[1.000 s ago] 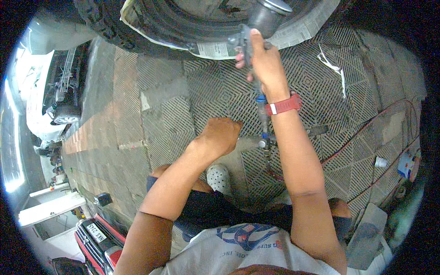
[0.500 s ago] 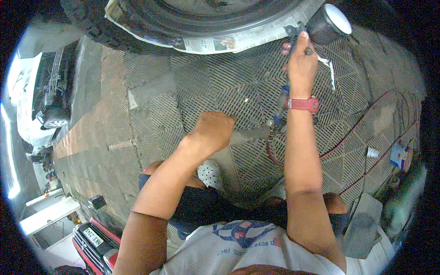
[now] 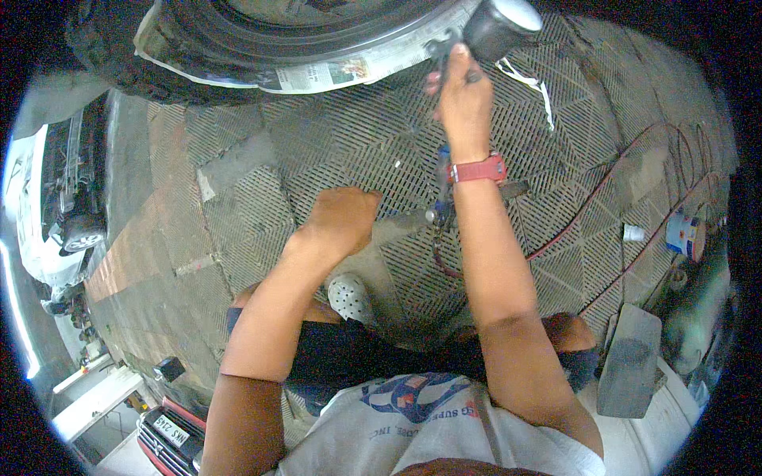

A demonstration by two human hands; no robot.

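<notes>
My right hand (image 3: 467, 99), below a red wristwatch (image 3: 479, 169), grips a spray gun (image 3: 444, 49) with a black cup (image 3: 490, 36) at its top. A blue fitting and a hose run down from the gun beside my wrist. The gun is just in front of a dark wheel (image 3: 270, 49), whose lower edge has newspaper (image 3: 317, 75) tucked along it. My left hand (image 3: 337, 216) is closed in a fist over the floor, its fingertips partly hidden, with nothing showing in it.
Grooved mats (image 3: 317, 151) cover the floor. A red hose (image 3: 571, 230) loops across the right side near a small can (image 3: 684, 236). A white strip (image 3: 540, 91) lies by the wheel. My white perforated shoe (image 3: 349, 297) is below my left hand. Vehicles (image 3: 48, 198) stand at the left.
The view has shifted, so the wheel and floor appear further left. My right hand, still gripping the spray gun, now appears further left with the cup. My left fist stays closed.
</notes>
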